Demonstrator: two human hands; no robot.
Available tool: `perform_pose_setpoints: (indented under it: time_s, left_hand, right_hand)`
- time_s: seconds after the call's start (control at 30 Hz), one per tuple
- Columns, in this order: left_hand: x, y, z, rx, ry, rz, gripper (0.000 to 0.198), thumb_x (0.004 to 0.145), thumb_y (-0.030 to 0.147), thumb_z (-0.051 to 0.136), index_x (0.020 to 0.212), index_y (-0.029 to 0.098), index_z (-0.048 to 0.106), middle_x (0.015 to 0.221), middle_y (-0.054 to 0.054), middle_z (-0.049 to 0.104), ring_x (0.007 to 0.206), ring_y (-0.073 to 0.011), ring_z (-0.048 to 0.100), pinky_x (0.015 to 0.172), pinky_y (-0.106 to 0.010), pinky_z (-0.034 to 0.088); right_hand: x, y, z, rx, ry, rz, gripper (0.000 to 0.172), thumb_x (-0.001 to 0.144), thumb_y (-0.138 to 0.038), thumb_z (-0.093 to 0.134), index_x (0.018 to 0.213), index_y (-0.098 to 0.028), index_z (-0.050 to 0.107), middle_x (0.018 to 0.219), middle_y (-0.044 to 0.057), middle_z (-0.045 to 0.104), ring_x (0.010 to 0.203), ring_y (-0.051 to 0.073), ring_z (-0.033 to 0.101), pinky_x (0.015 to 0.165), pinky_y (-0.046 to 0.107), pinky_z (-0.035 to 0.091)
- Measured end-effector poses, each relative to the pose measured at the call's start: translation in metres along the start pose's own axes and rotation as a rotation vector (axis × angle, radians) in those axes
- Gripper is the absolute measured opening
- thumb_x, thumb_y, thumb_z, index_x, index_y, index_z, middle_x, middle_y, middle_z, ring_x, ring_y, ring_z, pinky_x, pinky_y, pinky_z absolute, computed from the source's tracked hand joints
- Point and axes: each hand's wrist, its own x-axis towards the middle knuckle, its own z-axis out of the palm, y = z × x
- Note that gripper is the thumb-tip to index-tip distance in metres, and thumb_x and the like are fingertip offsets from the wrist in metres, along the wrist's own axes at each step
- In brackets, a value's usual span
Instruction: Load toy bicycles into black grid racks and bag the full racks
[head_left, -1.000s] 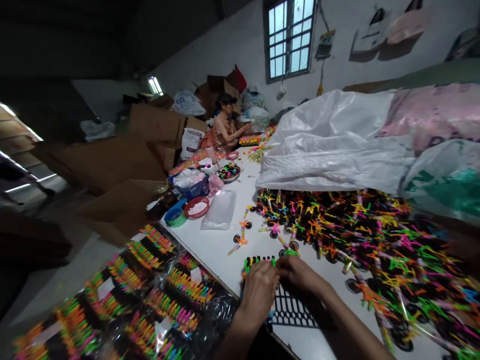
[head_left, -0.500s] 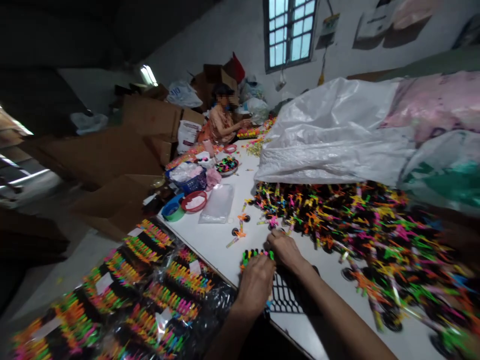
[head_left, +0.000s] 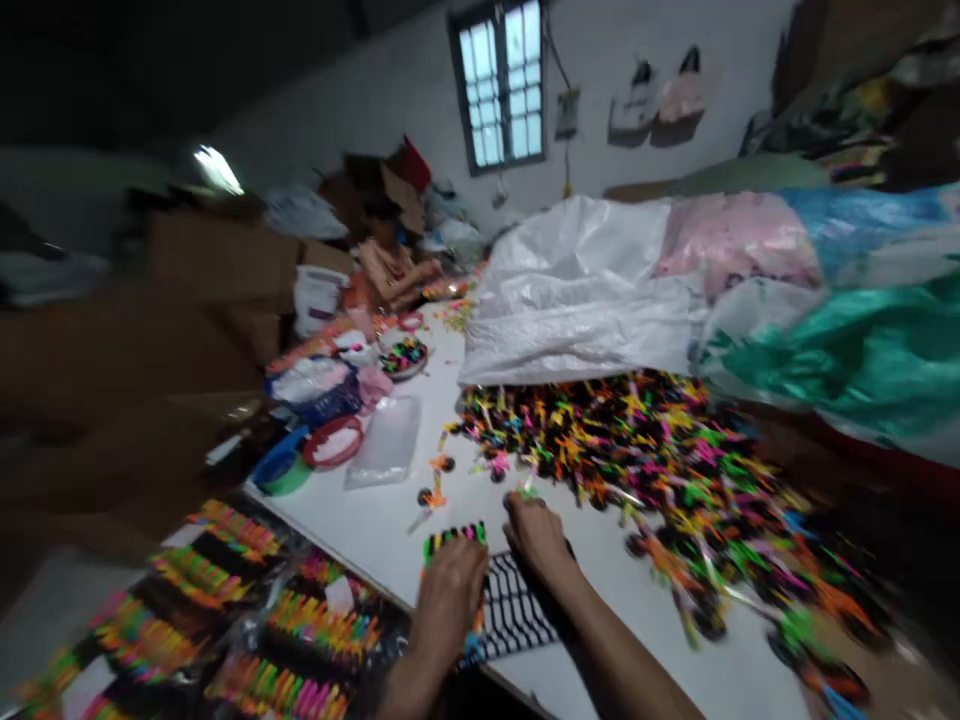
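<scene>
Plastic parts lie heaped on the table's right side.

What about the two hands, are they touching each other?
Apart: the head view shows the left hand and the right hand with a plain gap between them.

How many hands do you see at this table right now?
3. The left hand and right hand are near the table edge; a co-worker's hand is at the far end. The co-worker's other hand may be hidden.
</scene>
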Motion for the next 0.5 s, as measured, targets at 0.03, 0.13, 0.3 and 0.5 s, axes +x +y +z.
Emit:
perform_pose_setpoints:
  time_s: [0.03, 0.13, 0.3, 0.5]
  left_hand:
    - [0.0, -0.001, 0.002, 0.004, -0.009, -0.016, 0.024, 0.088, 0.015, 0.039, 0.079, 0.019, 0.061, 0.074, -0.004, 0.061, 0.075, -0.0168, 0.058, 0.068, -0.028, 0.046]
    - [0.003, -0.004, 0.008, -0.005, -0.023, -0.091, 0.021, 0.084, 0.012, 0.043, 0.078, 0.02, 0.061, 0.076, -0.004, 0.062, 0.077, -0.0167, 0.058, 0.07, -0.028, 0.045]
    - [0.01, 0.0, 0.004, -0.027, -0.062, -0.179, 0.017, 0.079, 0.01, 0.048, 0.076, 0.019, 0.061, 0.08, -0.004, 0.062, 0.082, -0.017, 0.057, 0.075, -0.029, 0.043]
    - [0.017, 0.001, 0.007, -0.065, -0.122, -0.227, 0.017, 0.08, 0.01, 0.047, 0.077, 0.019, 0.062, 0.085, -0.005, 0.063, 0.086, -0.0182, 0.056, 0.078, -0.03, 0.042]
  right_hand:
    - [0.002, -0.002, 0.002, 0.002, 0.008, 0.012, 0.028, 0.081, -0.018, 0.047, 0.109, -0.016, 0.05, 0.093, 0.012, 0.064, 0.089, 0.024, 0.06, 0.068, 0.03, 0.041]
    - [0.007, -0.002, 0.006, 0.014, 0.033, 0.033, 0.033, 0.081, -0.012, 0.042, 0.113, -0.016, 0.049, 0.094, 0.013, 0.064, 0.087, 0.024, 0.062, 0.066, 0.029, 0.04]
    - [0.005, 0.014, 0.004, 0.238, 0.03, 0.09, 0.018, 0.081, -0.023, 0.041, 0.093, -0.02, 0.052, 0.085, 0.008, 0.066, 0.077, 0.022, 0.062, 0.06, 0.028, 0.037]
    - [-0.006, 0.046, 0.012, 0.875, 0.093, 0.081, 0.028, 0.063, -0.047, 0.052, 0.069, -0.021, 0.056, 0.056, 0.002, 0.056, 0.057, 0.018, 0.054, 0.056, 0.028, 0.039]
